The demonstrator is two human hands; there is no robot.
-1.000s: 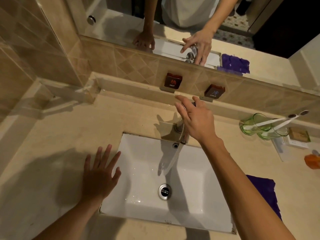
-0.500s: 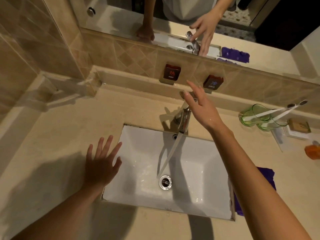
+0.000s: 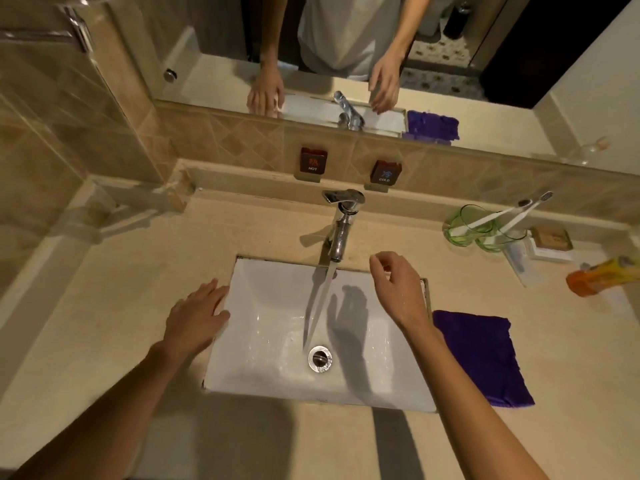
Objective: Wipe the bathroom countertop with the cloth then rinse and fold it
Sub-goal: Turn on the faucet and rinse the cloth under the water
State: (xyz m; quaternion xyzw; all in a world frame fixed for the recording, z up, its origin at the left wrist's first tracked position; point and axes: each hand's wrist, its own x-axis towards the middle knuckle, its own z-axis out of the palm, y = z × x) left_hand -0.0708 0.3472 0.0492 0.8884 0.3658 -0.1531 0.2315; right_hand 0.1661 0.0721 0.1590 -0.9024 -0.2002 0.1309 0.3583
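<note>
Dim warm overhead light, hard shadows in sink (image 3: pixel 263 375), wide-angle edge bending.

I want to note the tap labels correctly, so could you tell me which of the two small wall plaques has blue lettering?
The right-hand plaque, marked COLD, carries a blue symbol; the left-hand plaque, marked HOT, carries a red one. Both sit on the tiled wall behind the faucet.

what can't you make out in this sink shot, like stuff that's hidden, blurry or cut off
Head view, the only one:
- Purple cloth: near-left edge hidden behind the right forearm.
- Orange bottle: blurred, cut by the right frame edge; label unreadable.
- Packet behind the green cups: print too small.
</note>
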